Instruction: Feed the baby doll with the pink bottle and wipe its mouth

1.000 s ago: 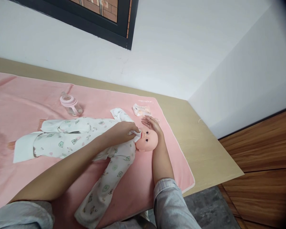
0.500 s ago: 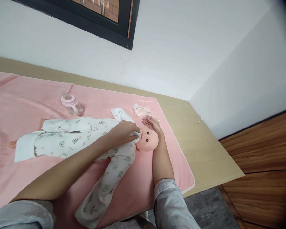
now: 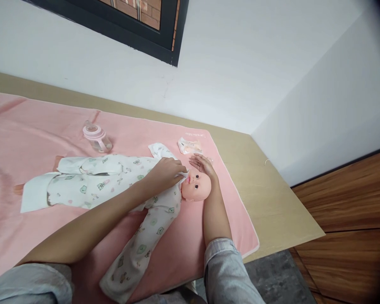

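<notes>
A baby doll lies on its back, its bald head to the right, in a white sleep suit printed with small animals. My left hand is over the doll's upper chest, fingers closed on a small white cloth at its chin, just below the mouth. Most of the cloth is hidden by the fingers. My right hand curves beside the far side of the doll's head, fingers extended, with the wrist against the crown.
A pink-lidded baby bottle lies tilted beyond the doll's legs. Near my right hand is a small clear packet. Everything rests on a pink blanket over a wooden table, with a wall and window behind.
My left hand has drawn the white cloth slightly away from the doll's mouth toward the chin, uncovering the lips. My right hand stays by the head.
</notes>
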A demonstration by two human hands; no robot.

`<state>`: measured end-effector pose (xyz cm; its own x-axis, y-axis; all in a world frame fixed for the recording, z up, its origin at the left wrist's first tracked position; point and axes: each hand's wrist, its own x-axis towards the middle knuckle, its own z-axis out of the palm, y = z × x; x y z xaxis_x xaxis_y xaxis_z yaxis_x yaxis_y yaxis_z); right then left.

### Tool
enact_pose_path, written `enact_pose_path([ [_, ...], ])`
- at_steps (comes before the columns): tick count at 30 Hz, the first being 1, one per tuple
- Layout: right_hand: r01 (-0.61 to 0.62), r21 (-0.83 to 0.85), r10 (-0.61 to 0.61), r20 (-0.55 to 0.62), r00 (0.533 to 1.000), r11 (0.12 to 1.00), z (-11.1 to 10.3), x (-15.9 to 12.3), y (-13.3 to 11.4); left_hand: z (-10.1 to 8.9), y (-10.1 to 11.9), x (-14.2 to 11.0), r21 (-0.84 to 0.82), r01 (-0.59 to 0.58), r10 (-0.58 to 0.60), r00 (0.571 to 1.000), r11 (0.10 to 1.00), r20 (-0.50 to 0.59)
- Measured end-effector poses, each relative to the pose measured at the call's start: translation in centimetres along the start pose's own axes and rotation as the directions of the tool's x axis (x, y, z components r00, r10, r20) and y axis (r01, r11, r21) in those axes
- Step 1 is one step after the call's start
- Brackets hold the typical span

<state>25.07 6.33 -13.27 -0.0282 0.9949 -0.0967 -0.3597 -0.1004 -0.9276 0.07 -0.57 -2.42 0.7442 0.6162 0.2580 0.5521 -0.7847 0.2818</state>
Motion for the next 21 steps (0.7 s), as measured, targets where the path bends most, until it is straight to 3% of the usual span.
enact_pose_path([
  [13,0.042,0.011,-0.043,0.044,0.998,0.999,0.33,-0.46,-0.22,0.74,0.27,0.47,-0.03,0.055,-0.056,0.997,0.998,-0.052],
  [18,-0.009,-0.037,0.008,-0.018,1.0,0.999,0.42,-0.35,-0.36,0.92,0.22,0.36,-0.035,0.053,-0.056,0.995,0.998,-0.079],
  [21,-0.017,-0.048,0.015,-0.029,0.999,0.999,0.45,-0.35,-0.4,0.4,0.59,0.15,-0.13,0.072,-0.083,0.994,0.989,-0.078],
])
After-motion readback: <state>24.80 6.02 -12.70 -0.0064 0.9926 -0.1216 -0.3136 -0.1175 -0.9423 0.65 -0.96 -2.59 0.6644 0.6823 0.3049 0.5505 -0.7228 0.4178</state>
